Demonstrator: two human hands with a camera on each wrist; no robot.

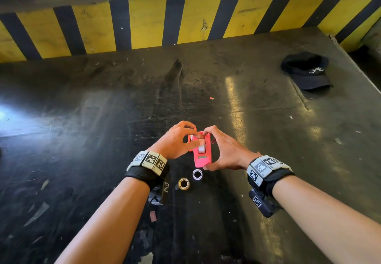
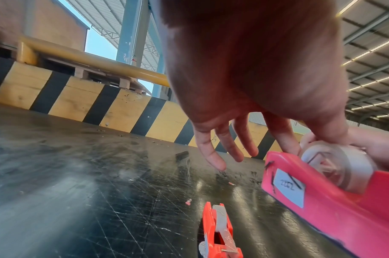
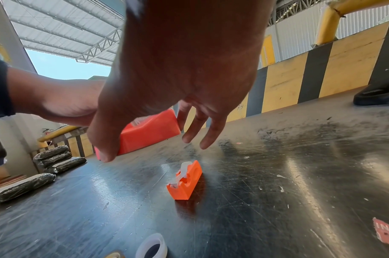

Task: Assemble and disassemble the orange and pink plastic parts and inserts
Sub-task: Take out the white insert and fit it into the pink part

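Pink dispenser [image 1: 202, 154]: held up off the black table [image 1: 82, 119] between both my hands, long axis running away from me; a white label with handwriting shows on its side in the left wrist view.
Tape roll [image 2: 339, 167]: white, seated in the well at the top of the pink dispenser.
Left hand [image 1: 177, 140]: thumb and forefinger pinch the tape roll from the left; the other fingers [image 2: 213, 157] hang loose and spread, touching nothing.
Right hand [image 1: 223, 150]: clamps the pink dispenser, thumb at its near end, forefinger curled over the far top edge; the remaining fingers are straight and free.
Orange dispenser [image 3: 186, 181]: smaller, standing on the table below my hands, a strip of white tape over its top; mostly hidden behind my left hand in the head view.
White ring [image 1: 197, 174]: lying flat on the table just near of the pink dispenser.
Yellowish ring [image 1: 183, 183]: beside the white ring, nearer me and to the left, not touching it.
Black cap [image 1: 307, 71]: far right of the table, well apart from the work.
Backdrop: yellow-and-black striped wall [image 1: 144, 22] along the table's far edge.
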